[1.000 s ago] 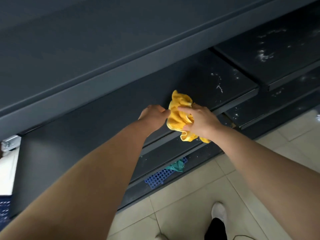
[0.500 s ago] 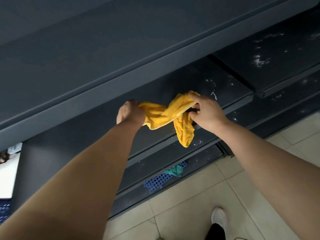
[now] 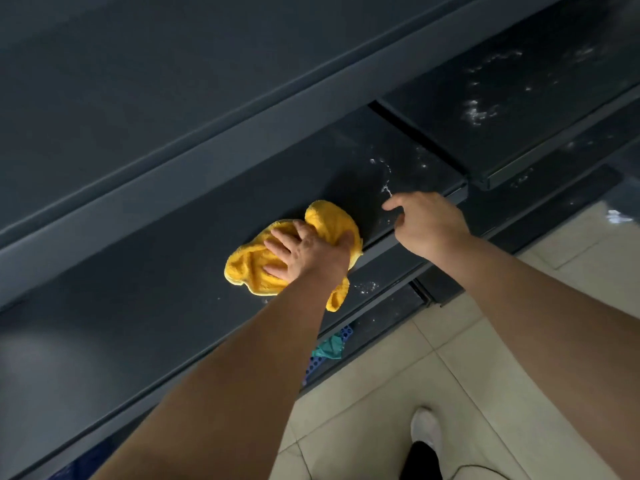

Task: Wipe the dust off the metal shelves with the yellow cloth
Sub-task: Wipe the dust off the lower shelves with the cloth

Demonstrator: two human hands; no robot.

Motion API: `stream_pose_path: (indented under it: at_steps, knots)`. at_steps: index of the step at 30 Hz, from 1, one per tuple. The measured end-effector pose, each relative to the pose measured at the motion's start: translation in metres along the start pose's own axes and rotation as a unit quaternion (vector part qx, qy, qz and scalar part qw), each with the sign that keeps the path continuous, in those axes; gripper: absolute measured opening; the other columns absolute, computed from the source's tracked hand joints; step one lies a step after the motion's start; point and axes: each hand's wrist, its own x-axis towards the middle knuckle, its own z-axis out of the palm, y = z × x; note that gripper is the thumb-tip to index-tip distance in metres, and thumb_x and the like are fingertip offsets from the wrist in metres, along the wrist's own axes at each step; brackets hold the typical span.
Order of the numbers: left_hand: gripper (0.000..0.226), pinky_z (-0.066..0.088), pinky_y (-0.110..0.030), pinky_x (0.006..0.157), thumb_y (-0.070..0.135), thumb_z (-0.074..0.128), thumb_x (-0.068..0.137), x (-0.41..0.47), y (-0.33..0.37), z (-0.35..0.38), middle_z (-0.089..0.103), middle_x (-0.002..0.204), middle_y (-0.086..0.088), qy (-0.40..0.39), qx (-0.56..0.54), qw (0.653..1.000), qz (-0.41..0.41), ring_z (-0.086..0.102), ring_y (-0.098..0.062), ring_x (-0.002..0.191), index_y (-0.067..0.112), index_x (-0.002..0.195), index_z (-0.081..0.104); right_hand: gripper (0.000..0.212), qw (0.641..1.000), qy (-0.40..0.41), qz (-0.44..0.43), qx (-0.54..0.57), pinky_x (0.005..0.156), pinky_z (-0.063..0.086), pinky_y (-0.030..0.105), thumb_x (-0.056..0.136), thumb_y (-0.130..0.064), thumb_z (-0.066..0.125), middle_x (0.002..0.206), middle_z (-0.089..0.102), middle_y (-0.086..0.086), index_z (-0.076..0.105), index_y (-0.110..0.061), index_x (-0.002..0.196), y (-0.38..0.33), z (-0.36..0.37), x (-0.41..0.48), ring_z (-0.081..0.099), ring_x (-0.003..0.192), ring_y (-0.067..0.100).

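The yellow cloth point(image 3: 249, 268) lies bunched on a dark metal shelf point(image 3: 166, 271), one corner hanging over the shelf's front edge. My left hand point(image 3: 304, 247) presses flat on the cloth with fingers spread. My right hand point(image 3: 429, 220) hovers just right of the cloth, above the shelf's front edge, holding nothing, its fingers loosely bent. White dust specks point(image 3: 384, 181) lie on the shelf past my right hand. A second shelf point(image 3: 519, 109) at the upper right carries more white dust.
A wider dark shelf point(image 3: 173, 81) overhangs from above. Lower shelves with dust sit below the front edge. A blue perforated basket point(image 3: 317, 365) with a teal cloth point(image 3: 329, 348) lies near the floor. Beige floor tiles and my white shoe point(image 3: 427, 431) are at the bottom right.
Both hands held the cloth stretched in the air; now my right hand has let go and my left hand has laid the cloth down on the shelf and presses on it.
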Motion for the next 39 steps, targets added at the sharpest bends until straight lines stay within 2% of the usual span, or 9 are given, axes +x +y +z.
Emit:
stream_pose_path:
  at_steps: [2,3,7,12,18,25,30,37,39]
  knots:
    - [0.102,-0.009,-0.060,0.113,0.075,0.042,0.081,0.009,0.000,0.004,-0.017,0.161,-0.009,0.028,0.032,0.997,0.067,-0.021,-0.030,0.146,0.022,0.155,-0.003,0.050,1.000,0.005,0.024,-0.018,0.062,0.042,0.028,0.090,-0.006,0.047,0.111,0.068,0.003,0.053,-0.029,0.134,0.017,-0.004,0.006,0.059,0.082,0.022]
    - [0.102,-0.009,-0.059,0.114,0.075,0.042,0.081,0.013,0.003,0.005,-0.016,0.161,-0.008,0.034,0.043,0.994,0.094,-0.021,-0.028,0.146,0.021,0.155,-0.002,0.052,0.999,0.014,0.034,-0.026,0.063,0.042,0.028,0.090,-0.004,0.047,0.111,0.067,0.004,0.051,-0.028,0.135,0.025,-0.005,0.009,0.059,0.083,0.022]
    - [0.101,-0.007,-0.055,0.117,0.075,0.042,0.082,0.027,0.032,0.011,-0.015,0.162,-0.005,0.032,0.082,0.980,0.178,-0.019,-0.024,0.147,0.019,0.155,-0.001,0.058,0.996,0.054,0.047,-0.042,0.070,0.043,0.030,0.086,0.001,0.051,0.122,0.063,0.007,0.050,-0.024,0.138,0.053,-0.009,0.026,0.060,0.104,0.029]
    - [0.100,-0.007,-0.052,0.118,0.074,0.043,0.082,0.038,0.089,0.030,-0.012,0.162,-0.002,0.030,0.103,0.960,0.258,-0.018,-0.022,0.148,0.020,0.155,0.003,0.059,0.997,0.064,0.038,-0.036,0.073,0.041,0.031,0.086,0.001,0.049,0.131,0.058,0.006,0.049,-0.024,0.139,0.079,-0.018,0.047,0.056,0.113,0.028]
    - [0.094,-0.003,-0.051,0.119,0.074,0.042,0.083,0.062,0.149,0.047,-0.004,0.163,-0.001,0.047,0.109,0.943,0.310,-0.012,-0.021,0.149,0.020,0.154,0.012,0.054,0.997,0.082,-0.001,-0.015,0.090,0.051,0.039,0.086,0.002,0.049,0.131,0.059,0.005,0.052,-0.020,0.136,0.108,-0.030,0.068,0.053,0.119,0.026]
    - [0.086,0.001,-0.048,0.120,0.070,0.035,0.089,0.115,0.182,0.037,0.006,0.163,0.003,0.092,0.105,0.945,0.295,-0.002,-0.017,0.150,0.018,0.154,0.015,0.056,0.997,0.067,-0.048,-0.013,0.097,0.048,0.039,0.086,0.001,0.049,0.136,0.056,0.003,0.051,-0.021,0.137,0.114,-0.026,0.094,0.053,0.122,0.025]
    - [0.082,0.004,-0.050,0.119,0.069,0.032,0.091,0.152,0.181,0.022,0.009,0.162,0.005,0.120,0.098,0.957,0.243,0.001,-0.016,0.150,0.019,0.154,0.017,0.055,0.997,0.047,-0.067,-0.006,0.095,0.050,0.038,0.088,-0.003,0.048,0.140,0.051,0.000,0.050,-0.028,0.137,0.097,-0.011,0.113,0.054,0.122,0.027]
    - [0.080,-0.001,-0.051,0.119,0.069,0.030,0.092,0.162,0.157,0.006,0.002,0.163,0.006,0.123,0.067,0.979,0.151,-0.005,-0.019,0.150,0.023,0.155,0.011,0.053,0.994,0.026,-0.104,0.000,0.091,0.053,0.039,0.088,-0.001,0.048,0.134,0.055,0.001,0.053,-0.025,0.135,0.075,0.002,0.108,0.058,0.116,0.026]
    - [0.080,-0.002,-0.052,0.118,0.069,0.030,0.092,0.161,0.138,0.000,0.002,0.163,0.006,0.131,0.060,0.982,0.121,-0.005,-0.021,0.150,0.023,0.155,0.011,0.053,0.994,0.016,-0.106,0.009,0.092,0.052,0.040,0.087,-0.001,0.049,0.135,0.055,0.001,0.053,-0.024,0.134,0.072,0.006,0.102,0.057,0.120,0.025]
